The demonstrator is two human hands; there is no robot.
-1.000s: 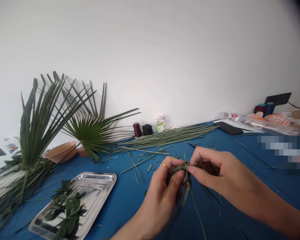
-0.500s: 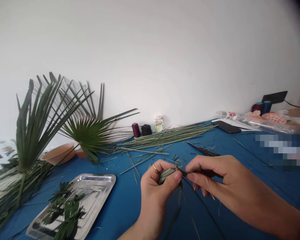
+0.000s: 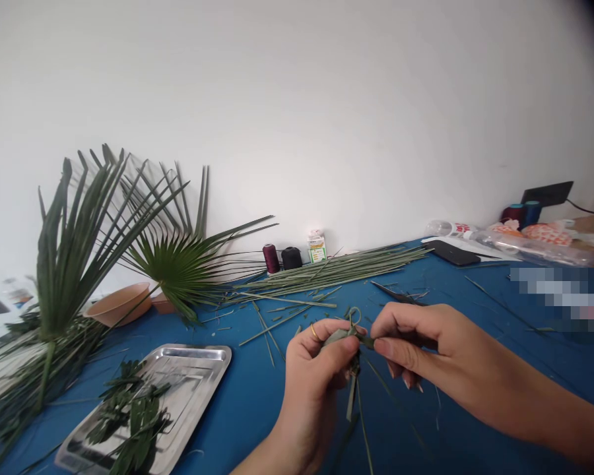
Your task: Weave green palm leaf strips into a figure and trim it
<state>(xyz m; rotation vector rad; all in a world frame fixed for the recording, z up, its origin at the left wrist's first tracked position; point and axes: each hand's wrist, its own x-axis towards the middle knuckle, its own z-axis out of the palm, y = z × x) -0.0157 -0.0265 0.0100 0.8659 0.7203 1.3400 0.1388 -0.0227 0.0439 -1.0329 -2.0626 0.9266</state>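
Both my hands meet over the blue table [image 3: 257, 396] near its front middle. My left hand [image 3: 319, 363], with a gold ring on one finger, is closed around a small woven palm-leaf piece [image 3: 352, 336]. My right hand [image 3: 416, 340] pinches a leaf strip that comes off that piece at its right side, thumb against forefinger. Loose green strips hang down from the piece between my wrists. A little loop of leaf sticks up above the piece.
A steel tray [image 3: 188, 382] holding leaf pieces lies at the front left. Fan palm leaves [image 3: 173, 264] and a tan bowl [image 3: 116, 302] stand at the back left. A bundle of long strips [image 3: 336, 267], thread spools [image 3: 271, 258], scissors [image 3: 396, 295], a phone [image 3: 453, 252] and clutter line the back.
My left hand turned the woven piece and a small loop now shows above it. My right hand shifted from on top of the piece to pinching a strip at its right.
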